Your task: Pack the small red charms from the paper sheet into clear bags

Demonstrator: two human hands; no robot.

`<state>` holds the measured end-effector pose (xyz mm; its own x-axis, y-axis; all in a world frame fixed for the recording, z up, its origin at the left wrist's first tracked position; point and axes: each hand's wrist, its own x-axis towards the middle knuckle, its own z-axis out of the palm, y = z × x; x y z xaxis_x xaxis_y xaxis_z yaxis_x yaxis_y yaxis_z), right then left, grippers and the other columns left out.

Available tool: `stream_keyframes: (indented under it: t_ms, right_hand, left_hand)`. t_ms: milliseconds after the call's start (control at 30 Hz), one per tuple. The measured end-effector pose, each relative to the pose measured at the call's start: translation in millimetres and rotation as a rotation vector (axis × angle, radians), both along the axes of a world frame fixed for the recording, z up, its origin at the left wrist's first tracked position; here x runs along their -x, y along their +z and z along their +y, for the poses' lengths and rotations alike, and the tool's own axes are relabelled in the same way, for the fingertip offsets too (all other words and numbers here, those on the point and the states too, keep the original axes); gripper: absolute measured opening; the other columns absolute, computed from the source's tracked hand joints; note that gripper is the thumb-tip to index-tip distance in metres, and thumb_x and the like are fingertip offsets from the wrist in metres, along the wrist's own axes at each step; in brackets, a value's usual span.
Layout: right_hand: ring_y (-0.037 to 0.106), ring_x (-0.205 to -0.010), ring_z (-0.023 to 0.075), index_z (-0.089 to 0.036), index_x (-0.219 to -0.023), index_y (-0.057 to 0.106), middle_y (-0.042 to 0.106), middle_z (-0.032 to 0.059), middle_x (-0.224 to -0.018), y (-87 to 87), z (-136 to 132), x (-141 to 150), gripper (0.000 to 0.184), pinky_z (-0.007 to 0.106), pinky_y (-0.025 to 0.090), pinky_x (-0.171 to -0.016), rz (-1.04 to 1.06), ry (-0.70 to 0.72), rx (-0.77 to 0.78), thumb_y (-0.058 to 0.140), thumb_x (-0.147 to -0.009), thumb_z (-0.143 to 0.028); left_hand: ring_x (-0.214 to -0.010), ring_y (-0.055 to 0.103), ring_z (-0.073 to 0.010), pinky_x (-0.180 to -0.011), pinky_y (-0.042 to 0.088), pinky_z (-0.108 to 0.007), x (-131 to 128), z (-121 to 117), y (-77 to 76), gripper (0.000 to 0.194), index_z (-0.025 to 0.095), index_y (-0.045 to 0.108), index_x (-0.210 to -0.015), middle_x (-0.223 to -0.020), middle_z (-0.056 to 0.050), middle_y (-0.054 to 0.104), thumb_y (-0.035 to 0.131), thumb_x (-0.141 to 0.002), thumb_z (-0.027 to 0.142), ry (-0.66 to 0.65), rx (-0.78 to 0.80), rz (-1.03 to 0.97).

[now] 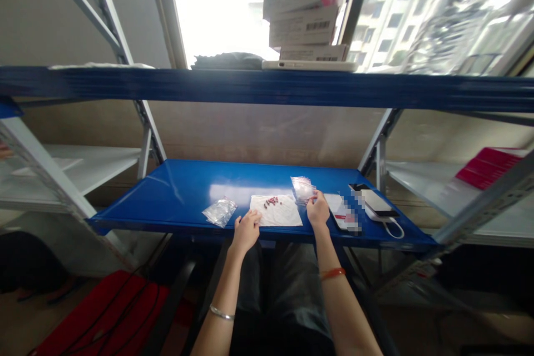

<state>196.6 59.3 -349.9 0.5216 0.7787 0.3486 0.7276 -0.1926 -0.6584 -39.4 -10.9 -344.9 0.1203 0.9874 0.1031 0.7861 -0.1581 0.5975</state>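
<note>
Left hand [246, 232]: fingers [253, 221] loosely curled, tips at the near edge of a white paper sheet [287, 216], nothing visibly held. Right hand [317, 210]: fingertips [314, 196] against the lower edge of a clear plastic bag [302, 189]; could not tell if pinched or only touching. Small dark-red beads [272, 201] sat in a loose cluster on the sheet, between the hands, too small to count. A 2nd clear plastic bag [219, 212] lay left of the sheet, just beside it, contents unclear. Status as seen: beads out on the sheet, none visibly bagged.

Surface: glossy blue steel shelf [179, 194]. Right of the right hand lay a partly pixelated white-and-red card [342, 212], then a phone [377, 203] and white cable [394, 228].

Room: blue rack beam [267, 88] above, cardboard boxes [302, 5] stacked on it, bright window [208, 5] behind, red bag [104, 311] on the floor.
</note>
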Motion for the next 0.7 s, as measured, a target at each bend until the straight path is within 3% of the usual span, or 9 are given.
stream_keyframes:
  t_ms: [200,400,533,700]
  right_hand:
    - [0.060,-0.089,0.0219,-0.018,-0.124,0.051,0.066,0.0096,-0.104,-0.6,5,-1,0.043,0.026,0.040,-0.068,-0.002,0.035,0.014,0.044,-0.082,-0.017]
    - [0.060,-0.088,0.0218,-0.019,-0.120,0.056,0.067,0.0085,-0.101,-7.8,16,-4,0.040,0.027,0.041,-0.070,-0.033,0.028,-0.077,0.040,-0.084,-0.021]
    - [0.059,-0.086,0.0216,-0.018,-0.119,0.056,0.066,0.0099,-0.099,-9.9,22,-6,0.039,0.027,0.040,-0.070,-0.056,0.011,-0.057,0.039,-0.084,-0.019]
    - [0.052,-0.103,0.0226,-0.017,-0.121,0.051,0.059,0.0101,-0.114,-12.3,23,-8,0.042,0.027,0.039,-0.076,-0.118,0.005,-0.143,0.041,-0.081,-0.017]
  left_hand:
    - [-0.130,0.038,-0.0191,-0.107,0.022,-0.043,4,2,-1.1,0.043,0.023,0.061,-0.114,-0.134,-0.007,0.051,0.041,-0.080,0.005,0.008,-0.006,-0.012]
    - [-0.131,0.038,-0.0183,-0.108,0.022,-0.043,6,2,0.3,0.046,0.024,0.061,-0.114,-0.134,-0.006,0.050,0.041,-0.079,0.002,0.016,0.006,-0.021]
    - [-0.130,0.038,-0.0191,-0.108,0.023,-0.042,6,2,-1.1,0.048,0.024,0.063,-0.113,-0.133,-0.005,0.051,0.041,-0.077,0.000,0.021,-0.010,-0.048]
    - [-0.125,0.045,-0.0192,-0.106,0.032,-0.034,8,7,-5.8,0.043,0.019,0.066,-0.108,-0.127,-0.008,0.057,0.045,-0.075,0.000,0.000,-0.090,-0.142]
